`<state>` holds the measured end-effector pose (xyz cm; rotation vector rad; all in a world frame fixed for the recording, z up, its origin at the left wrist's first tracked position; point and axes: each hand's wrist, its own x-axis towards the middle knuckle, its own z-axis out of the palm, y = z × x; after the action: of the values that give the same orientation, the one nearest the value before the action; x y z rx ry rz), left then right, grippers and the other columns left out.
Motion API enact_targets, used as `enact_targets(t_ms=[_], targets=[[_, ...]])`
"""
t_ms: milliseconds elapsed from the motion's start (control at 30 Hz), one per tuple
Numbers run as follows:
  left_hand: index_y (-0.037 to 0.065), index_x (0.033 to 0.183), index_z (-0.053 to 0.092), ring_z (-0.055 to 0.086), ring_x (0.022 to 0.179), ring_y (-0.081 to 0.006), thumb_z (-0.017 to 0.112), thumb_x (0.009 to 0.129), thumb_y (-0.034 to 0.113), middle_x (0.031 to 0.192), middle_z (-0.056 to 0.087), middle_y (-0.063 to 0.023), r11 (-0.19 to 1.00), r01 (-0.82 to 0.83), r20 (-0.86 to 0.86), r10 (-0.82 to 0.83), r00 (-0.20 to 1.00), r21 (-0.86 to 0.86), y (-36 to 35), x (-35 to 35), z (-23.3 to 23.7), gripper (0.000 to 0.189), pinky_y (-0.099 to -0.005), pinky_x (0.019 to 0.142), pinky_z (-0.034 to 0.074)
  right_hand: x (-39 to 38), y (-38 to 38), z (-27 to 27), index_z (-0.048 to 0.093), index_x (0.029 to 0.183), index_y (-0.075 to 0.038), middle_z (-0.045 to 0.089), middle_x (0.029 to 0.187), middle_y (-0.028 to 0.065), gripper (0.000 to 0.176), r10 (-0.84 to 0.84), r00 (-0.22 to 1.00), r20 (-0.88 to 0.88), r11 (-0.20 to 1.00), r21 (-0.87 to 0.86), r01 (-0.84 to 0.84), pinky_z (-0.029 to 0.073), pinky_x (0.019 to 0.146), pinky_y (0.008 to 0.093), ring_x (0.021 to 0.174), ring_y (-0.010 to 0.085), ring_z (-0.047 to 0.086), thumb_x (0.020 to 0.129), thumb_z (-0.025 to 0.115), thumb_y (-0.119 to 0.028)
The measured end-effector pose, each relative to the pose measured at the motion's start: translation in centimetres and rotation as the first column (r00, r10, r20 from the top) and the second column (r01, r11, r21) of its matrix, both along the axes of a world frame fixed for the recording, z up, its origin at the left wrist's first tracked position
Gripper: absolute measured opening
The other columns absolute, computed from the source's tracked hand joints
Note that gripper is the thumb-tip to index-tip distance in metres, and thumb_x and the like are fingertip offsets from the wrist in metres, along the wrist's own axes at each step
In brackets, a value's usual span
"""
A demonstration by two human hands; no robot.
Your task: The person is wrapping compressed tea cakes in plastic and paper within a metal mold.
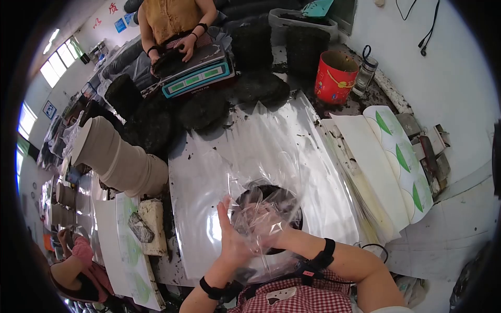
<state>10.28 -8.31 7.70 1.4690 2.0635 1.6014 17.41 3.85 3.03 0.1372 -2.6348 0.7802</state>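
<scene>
A round black disc (295,201) lies near the front of the shiny metal sheet (198,167). Clear plastic film (266,172) rises over and around it. My left hand (233,237) is upright at the disc's left side, fingers apart, its palm against the film. Behind the crumpled film, my right hand (263,221) reaches over the disc; glare and folds hide its fingers, so its grip cannot be made out.
Stacked beige round pieces (122,161) stand at the left, near printed sheets (117,235). More sheets (376,167) and a red bucket (336,78) are at the right. Across the table, a person's hands work at a scale (195,75). Another person (78,266) is at far left.
</scene>
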Motion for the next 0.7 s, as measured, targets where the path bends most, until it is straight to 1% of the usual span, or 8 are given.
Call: enact_targets(t_ms=[33, 100, 167, 333, 467, 533, 600, 700], targets=[[0.002, 0.153, 0.015, 0.053, 0.123, -0.0329, 0.082, 0.076, 0.012, 0.139, 0.044, -0.0206, 0.992, -0.111, -0.206, 0.095, 0.974, -0.066, 0.6, 0.2, 0.0, 0.102, -0.0408, 0.099, 0.047, 0.6, -0.4, 1.1, 0.06, 0.126, -0.01, 0.061, 0.127, 0.0108, 0.047, -0.008, 0.987, 0.16, 0.992, -0.127, 0.029, 0.039, 0.107, 0.0458, 0.124, 0.033, 0.052, 0.082, 0.068, -0.027], [0.0, 0.146, 0.027, 0.054, 0.119, -0.0344, 0.082, 0.074, 0.011, 0.135, 0.047, -0.0203, 0.978, -0.136, -0.108, 0.12, 0.987, -0.157, 0.3, 0.2, -2.3, 0.091, -0.0405, 0.099, 0.047, 1.3, -0.6, 0.4, 0.062, 0.121, -0.01, 0.062, 0.123, 0.0091, 0.045, 0.034, 0.904, 0.425, 0.952, -0.29, 0.101, 0.038, 0.108, 0.0434, 0.121, 0.0288, 0.054, 0.083, 0.068, -0.032], [0.0, 0.122, 0.051, 0.054, 0.114, -0.0376, 0.081, 0.067, 0.006, 0.125, 0.052, -0.019, 0.943, -0.112, 0.061, 0.138, 0.989, -0.313, 0.8, -0.2, -2.9, 0.063, -0.0407, 0.097, 0.046, 5.0, -0.4, 2.1, 0.063, 0.119, -0.01, 0.063, 0.121, 0.0083, 0.043, -0.077, 0.945, 0.319, 0.99, -0.086, 0.11, 0.036, 0.109, 0.0451, 0.12, 0.0268, 0.054, 0.082, 0.069, -0.032], [0.0, 0.118, 0.053, 0.056, 0.108, -0.0353, 0.072, 0.066, 0.005, 0.118, 0.057, -0.0159, 0.984, -0.106, -0.315, 0.055, 0.947, -0.146, 2.7, 1.3, -1.6, 0.056, -0.0413, 0.091, 0.047, 9.8, 0.8, 0.5, 0.067, 0.102, -0.011, 0.066, 0.11, 0.0015, 0.032, -0.152, 0.973, 0.175, 0.961, 0.256, 0.104, 0.031, 0.11, 0.0524, 0.115, 0.0201, 0.058, 0.081, 0.073, -0.034], [-0.001, 0.122, 0.054, 0.056, 0.108, -0.0335, 0.061, 0.077, 0.006, 0.117, 0.057, -0.0156, 0.899, -0.102, -0.439, -0.107, 0.892, -0.426, 2.9, 0.2, -2.5, 0.046, -0.0416, 0.095, 0.045, 10.6, -0.7, -0.3, 0.067, 0.091, -0.012, 0.064, 0.102, -0.0003, 0.024, -0.18, 0.983, 0.043, 0.984, -0.002, 0.18, 0.03, 0.112, 0.0494, 0.108, 0.0165, 0.06, 0.082, 0.073, -0.033], [0.0, 0.122, 0.055, 0.056, 0.108, -0.0337, 0.059, 0.078, 0.004, 0.117, 0.057, -0.0151, 0.85, -0.272, -0.525, -0.006, 0.851, -0.45, 3.1, 0.5, -3.3, 0.045, -0.0416, 0.095, 0.044, 10.4, -0.1, 0.2, 0.062, 0.111, -0.011, 0.064, 0.105, 0.0044, 0.045, -0.159, 0.987, 0.028, 0.987, 0.034, 0.158, 0.03, 0.113, 0.0478, 0.112, 0.0207, 0.059, 0.078, 0.078, -0.036], [0.003, 0.126, 0.056, 0.055, 0.109, -0.034, 0.059, 0.078, 0.005, 0.116, 0.058, -0.015, 0.886, -0.326, -0.598, 0.072, 0.798, -0.329, 4.0, 0.1, -3.3, 0.048, -0.0434, 0.097, 0.043, 9.3, 1.2, 0.9, 0.042, 0.139, -0.009, 0.063, 0.108, 0.0123, 0.085, -0.659, 0.724, -0.203, 0.711, -0.481, 0.512, 0.03, 0.114, 0.0438, 0.113, 0.0269, 0.059, 0.072, 0.084, -0.041], [0.011, 0.135, 0.055, 0.054, 0.115, -0.0372, 0.063, 0.077, 0.007, 0.12, 0.057, -0.018, 0.793, -0.238, -0.559, -0.152, 0.815, -0.561, 3.8, -0.1, -2.9, 0.058, -0.0469, 0.101, 0.04, 3.9, 6.8, 1.3, 0.0, 0.155, -0.008, 0.053, 0.129, 0.0185, 0.121, -0.607, 0.778, 0.162, 0.622, -0.512, 0.592, 0.034, 0.111, 0.0421, 0.126, 0.0317, 0.05, 0.07, 0.086, -0.019]])
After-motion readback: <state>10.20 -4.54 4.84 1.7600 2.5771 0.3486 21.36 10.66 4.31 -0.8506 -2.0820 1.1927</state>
